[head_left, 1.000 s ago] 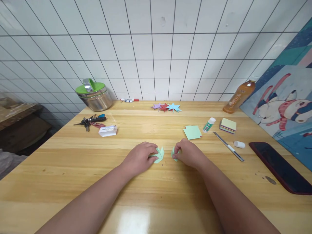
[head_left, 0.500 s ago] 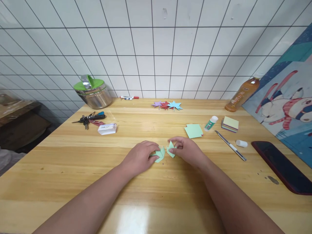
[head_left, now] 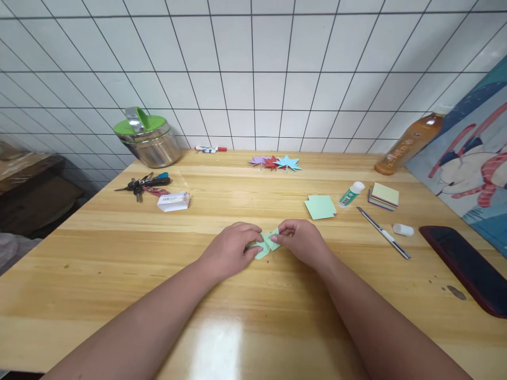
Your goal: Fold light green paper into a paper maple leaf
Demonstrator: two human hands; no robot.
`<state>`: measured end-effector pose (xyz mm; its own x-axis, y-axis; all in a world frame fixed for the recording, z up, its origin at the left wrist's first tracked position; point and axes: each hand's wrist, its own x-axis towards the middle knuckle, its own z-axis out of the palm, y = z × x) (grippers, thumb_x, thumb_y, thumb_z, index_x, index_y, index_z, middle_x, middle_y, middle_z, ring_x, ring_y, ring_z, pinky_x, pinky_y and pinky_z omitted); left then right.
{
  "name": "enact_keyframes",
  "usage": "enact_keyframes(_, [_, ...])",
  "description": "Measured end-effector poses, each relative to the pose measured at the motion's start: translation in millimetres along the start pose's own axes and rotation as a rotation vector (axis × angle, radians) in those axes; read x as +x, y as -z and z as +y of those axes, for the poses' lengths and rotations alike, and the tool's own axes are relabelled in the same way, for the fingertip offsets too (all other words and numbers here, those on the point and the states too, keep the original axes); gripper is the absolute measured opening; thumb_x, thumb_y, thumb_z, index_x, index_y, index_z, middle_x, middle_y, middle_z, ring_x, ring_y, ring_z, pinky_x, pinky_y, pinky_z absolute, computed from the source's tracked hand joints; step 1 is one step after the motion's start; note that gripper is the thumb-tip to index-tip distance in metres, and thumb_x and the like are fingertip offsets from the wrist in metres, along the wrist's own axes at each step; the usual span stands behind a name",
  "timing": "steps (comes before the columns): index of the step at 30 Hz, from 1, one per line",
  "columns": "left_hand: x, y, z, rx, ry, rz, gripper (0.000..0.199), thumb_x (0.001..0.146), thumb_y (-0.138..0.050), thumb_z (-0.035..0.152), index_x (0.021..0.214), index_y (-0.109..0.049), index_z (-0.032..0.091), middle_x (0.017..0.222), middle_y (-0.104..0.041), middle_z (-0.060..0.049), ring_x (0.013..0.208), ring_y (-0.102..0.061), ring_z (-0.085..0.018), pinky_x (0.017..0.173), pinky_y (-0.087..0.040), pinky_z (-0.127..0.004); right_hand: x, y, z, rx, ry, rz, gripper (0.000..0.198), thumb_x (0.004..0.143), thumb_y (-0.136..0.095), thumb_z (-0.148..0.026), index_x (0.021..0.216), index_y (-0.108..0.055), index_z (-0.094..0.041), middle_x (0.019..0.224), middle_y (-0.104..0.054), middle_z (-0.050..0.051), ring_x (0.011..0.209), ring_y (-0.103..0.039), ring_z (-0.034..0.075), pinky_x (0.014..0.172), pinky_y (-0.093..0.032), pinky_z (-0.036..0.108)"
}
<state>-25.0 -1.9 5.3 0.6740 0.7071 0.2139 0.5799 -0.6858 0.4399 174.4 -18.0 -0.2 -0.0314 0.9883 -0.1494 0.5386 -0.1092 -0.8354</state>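
Note:
My left hand (head_left: pixel 233 249) grips a folded light-green paper piece (head_left: pixel 261 249) between thumb and fingers, low over the wooden table. A second folded green paper piece (head_left: pixel 273 241) is pinched in my right hand (head_left: pixel 300 240). The two pieces meet or overlap between my fingertips; whether they are joined I cannot tell. Behind the right hand lies a stack of green paper squares (head_left: pixel 320 207). Folded paper leaf shapes in purple (head_left: pixel 258 161), red (head_left: pixel 271 162) and blue (head_left: pixel 289 163) lie near the wall.
At right are a glue stick (head_left: pixel 351 194), sticky notes (head_left: pixel 384 196), a utility knife (head_left: pixel 383 232), a white cap (head_left: pixel 403 229), a phone (head_left: pixel 467 269) and a bottle (head_left: pixel 410 142). Keys (head_left: pixel 144 183), a small box (head_left: pixel 173 201), a steel pot (head_left: pixel 149 140) and markers (head_left: pixel 210 149) stand left.
My right hand has brought its green paper piece left against the piece in my left hand, closing the gap between them. The camera view has shifted slightly.

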Motion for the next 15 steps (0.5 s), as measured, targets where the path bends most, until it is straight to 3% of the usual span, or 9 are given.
enact_keyframes(15, [2,-3,-2,-0.021,0.017,0.022,0.014,0.076,-0.058,0.023,0.089,-0.063,0.022,0.105,-0.061,-0.004,0.097,-0.054,-0.02,0.087,-0.042,-0.037,-5,-3,-17,-0.352,-0.07,0.056,0.015,0.068,-0.061,-0.04,0.068,-0.061,-0.025,0.068,-0.063,-0.006,0.059,-0.054,0.009,0.049,-0.03,0.021])
